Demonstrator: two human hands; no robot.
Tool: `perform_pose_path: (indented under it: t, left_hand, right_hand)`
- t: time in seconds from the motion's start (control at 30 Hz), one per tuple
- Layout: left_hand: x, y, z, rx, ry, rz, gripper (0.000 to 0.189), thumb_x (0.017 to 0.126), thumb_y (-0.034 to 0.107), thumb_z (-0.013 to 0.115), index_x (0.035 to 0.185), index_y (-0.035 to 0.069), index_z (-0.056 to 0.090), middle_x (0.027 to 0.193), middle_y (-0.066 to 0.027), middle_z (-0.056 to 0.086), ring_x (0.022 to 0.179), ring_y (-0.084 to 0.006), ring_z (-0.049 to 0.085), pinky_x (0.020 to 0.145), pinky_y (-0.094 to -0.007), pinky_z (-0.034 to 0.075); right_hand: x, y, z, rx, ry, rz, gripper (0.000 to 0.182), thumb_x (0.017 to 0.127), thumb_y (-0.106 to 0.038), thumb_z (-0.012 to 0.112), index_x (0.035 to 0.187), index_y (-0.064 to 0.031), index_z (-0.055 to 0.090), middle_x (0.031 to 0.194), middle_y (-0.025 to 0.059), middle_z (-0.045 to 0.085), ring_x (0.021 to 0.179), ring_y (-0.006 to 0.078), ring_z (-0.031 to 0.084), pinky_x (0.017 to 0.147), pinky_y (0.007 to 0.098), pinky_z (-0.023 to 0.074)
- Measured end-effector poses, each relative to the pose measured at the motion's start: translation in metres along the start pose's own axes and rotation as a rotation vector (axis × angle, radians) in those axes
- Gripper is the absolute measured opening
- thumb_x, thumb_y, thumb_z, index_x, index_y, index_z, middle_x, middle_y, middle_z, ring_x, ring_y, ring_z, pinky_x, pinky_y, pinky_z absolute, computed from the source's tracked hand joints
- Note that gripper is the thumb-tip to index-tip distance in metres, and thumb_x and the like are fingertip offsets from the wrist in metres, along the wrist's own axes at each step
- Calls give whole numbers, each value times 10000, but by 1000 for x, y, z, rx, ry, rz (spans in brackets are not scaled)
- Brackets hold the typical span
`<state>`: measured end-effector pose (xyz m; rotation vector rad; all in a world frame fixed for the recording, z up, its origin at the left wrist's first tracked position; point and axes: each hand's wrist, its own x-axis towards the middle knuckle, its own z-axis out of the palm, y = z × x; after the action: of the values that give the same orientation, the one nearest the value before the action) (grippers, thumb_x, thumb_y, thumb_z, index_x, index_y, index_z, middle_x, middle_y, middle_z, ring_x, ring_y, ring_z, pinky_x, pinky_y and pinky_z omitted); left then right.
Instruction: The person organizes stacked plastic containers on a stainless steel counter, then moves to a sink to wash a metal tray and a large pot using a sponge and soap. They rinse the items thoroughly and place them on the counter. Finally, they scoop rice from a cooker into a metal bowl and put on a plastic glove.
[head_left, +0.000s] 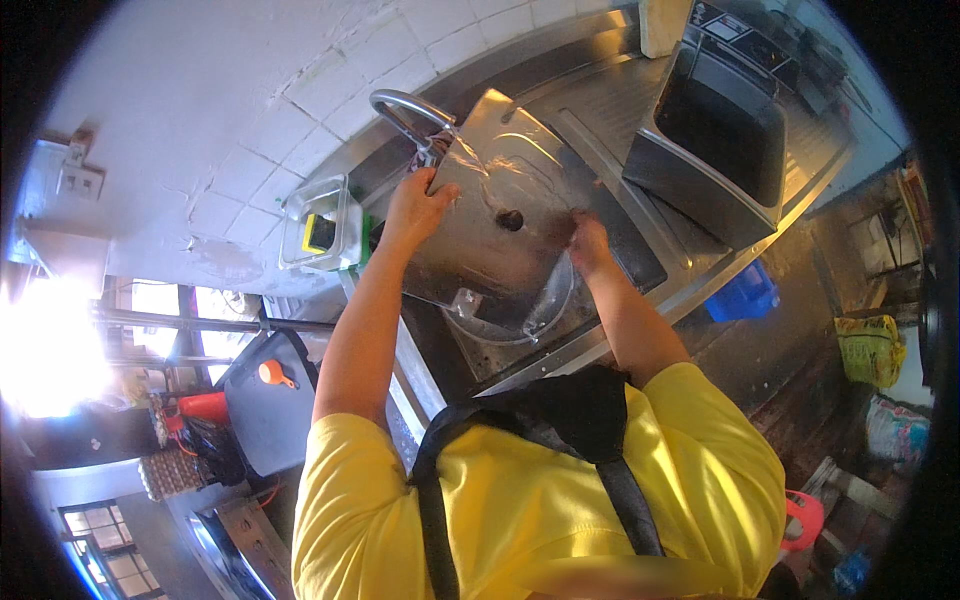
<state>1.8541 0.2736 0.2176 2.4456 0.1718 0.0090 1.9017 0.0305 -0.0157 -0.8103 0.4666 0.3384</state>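
Over the sink, a stainless steel panel with a dark round hole and a narrow slot lies tilted between my hands. My left hand grips its left edge, thumb on top, close to the base of the curved faucet. At the opposite edge, my right hand holds the panel, its fingers partly hidden. Water runs from the faucet onto the upper part of the metal and spreads across it. Beneath the panel's near end shows the rim of a clear round basin.
A deep metal fryer-like tank stands on the drainboard at right. On the left, a clear plastic container holds a yellow-and-black sponge. A blue plastic container sits below the counter's right edge. An orange scoop rests on a dark surface.
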Motion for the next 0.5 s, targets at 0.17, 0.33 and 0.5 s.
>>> perform_pose_path:
  t: [0.17,0.33,0.5]
  left_hand:
    - [-62,30,-1,170,155,233,234,773,205,642,934,36,612,879,-169,575,813,-342,569,701,-417,452]
    - [-105,25,58,498,123,296,321,736,60,589,1055,100,600,856,-125,499,810,-305,543,651,-394,472]
    - [-129,17,103,191,-89,446,400,840,187,557,1238,153,531,1003,-125,490,960,-308,499,812,-413,428]
  right_hand:
    - [-90,-38,80,-265,-272,55,577,855,-413,580,1309,-126,369,1244,109,479,1124,252,467,895,490,394]
    - [-136,-46,101,148,-570,223,416,834,-353,601,1145,-98,497,1058,90,560,991,249,546,808,450,461]
    - [-87,9,17,200,-267,152,271,721,-134,588,971,-53,522,940,103,561,893,265,566,757,430,481]
